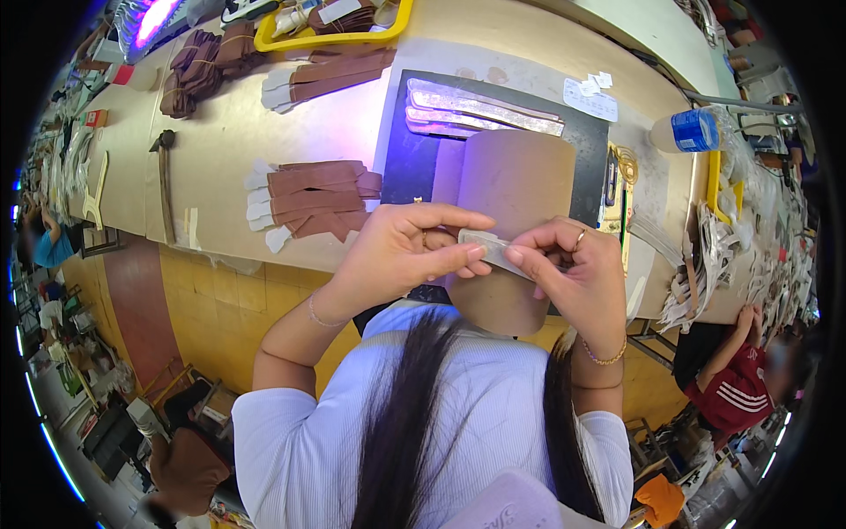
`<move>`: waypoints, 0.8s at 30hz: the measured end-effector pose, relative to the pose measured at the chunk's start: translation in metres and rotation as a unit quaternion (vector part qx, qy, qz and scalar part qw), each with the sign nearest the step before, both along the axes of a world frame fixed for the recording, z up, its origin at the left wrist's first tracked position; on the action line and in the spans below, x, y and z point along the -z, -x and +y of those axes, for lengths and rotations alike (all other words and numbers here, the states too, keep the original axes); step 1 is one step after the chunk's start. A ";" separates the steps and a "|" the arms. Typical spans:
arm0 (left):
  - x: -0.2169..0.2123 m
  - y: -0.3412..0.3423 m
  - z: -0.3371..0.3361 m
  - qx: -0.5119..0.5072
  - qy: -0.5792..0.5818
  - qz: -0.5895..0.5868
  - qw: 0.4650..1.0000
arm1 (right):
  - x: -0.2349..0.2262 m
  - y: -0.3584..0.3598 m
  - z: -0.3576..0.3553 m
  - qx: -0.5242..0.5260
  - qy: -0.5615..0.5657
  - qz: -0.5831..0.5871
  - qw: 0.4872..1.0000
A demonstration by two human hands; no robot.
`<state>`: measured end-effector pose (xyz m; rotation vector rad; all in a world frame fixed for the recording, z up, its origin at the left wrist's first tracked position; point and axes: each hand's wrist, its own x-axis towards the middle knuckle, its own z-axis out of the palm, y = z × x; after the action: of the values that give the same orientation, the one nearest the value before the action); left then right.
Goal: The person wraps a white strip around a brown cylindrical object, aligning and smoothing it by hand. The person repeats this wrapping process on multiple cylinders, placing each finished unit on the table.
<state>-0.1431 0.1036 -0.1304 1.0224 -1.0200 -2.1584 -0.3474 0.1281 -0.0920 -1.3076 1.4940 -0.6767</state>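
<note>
Between my two hands, over the near part of a curved brown form, I hold a short, pale grey-beige strip. My left hand is clamped lightly on the strip's left end: the thumb lies against its near edge with curled fingertips beneath, while the index finger reaches out straight along the far side, apart from the thumb. Whether that index fingertip touches the strip, I cannot tell. My right hand is pinched on the other end, thumb on top and index finger bent in behind it, the remaining fingers loosely folded toward my palm, partly hidden. My fingertips are near each other but not touching, and the strip slants down from left to right between them. The brown form rests on a dark mat, with shiny metallic bars lying just beyond it. Off to my left, near my left hand, a fan of brown strips with pale ends lies on the table.
</note>
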 end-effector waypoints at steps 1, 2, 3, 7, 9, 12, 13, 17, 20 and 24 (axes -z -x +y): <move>0.000 0.000 0.000 0.002 0.006 -0.007 1.000 | 0.001 0.000 0.000 -0.001 0.004 0.001 1.000; 0.000 0.000 0.000 0.004 0.011 -0.014 1.000 | 0.002 -0.001 0.000 -0.001 0.009 0.001 1.000; 0.001 0.000 0.001 0.003 0.014 -0.013 1.000 | 0.003 -0.001 0.000 -0.001 0.010 0.000 1.000; 0.000 0.000 0.001 0.000 0.031 -0.008 0.999 | 0.003 -0.002 0.001 0.004 0.017 0.004 1.000; 0.000 0.000 0.001 -0.001 0.037 -0.008 0.999 | 0.004 -0.002 0.002 0.005 0.021 0.007 1.000; 0.000 0.000 0.002 0.000 0.039 -0.012 0.999 | 0.004 -0.003 0.002 0.002 0.029 0.010 1.000; -0.001 0.000 0.002 0.001 0.037 -0.013 0.999 | 0.004 -0.003 0.002 0.001 0.031 0.013 0.999; -0.002 0.000 0.001 0.003 0.039 -0.014 0.999 | 0.005 -0.003 0.002 -0.001 0.034 0.017 0.999; -0.001 0.000 0.002 0.000 0.041 -0.015 0.999 | 0.004 -0.003 0.003 0.004 0.028 0.012 1.000; -0.001 0.002 0.000 -0.020 0.035 -0.021 0.999 | -0.001 0.001 0.005 0.003 0.022 0.002 1.000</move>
<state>-0.1449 0.1034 -0.1296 1.0510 -1.0767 -2.0622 -0.3484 0.1328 -0.0908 -1.3389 1.4945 -0.7161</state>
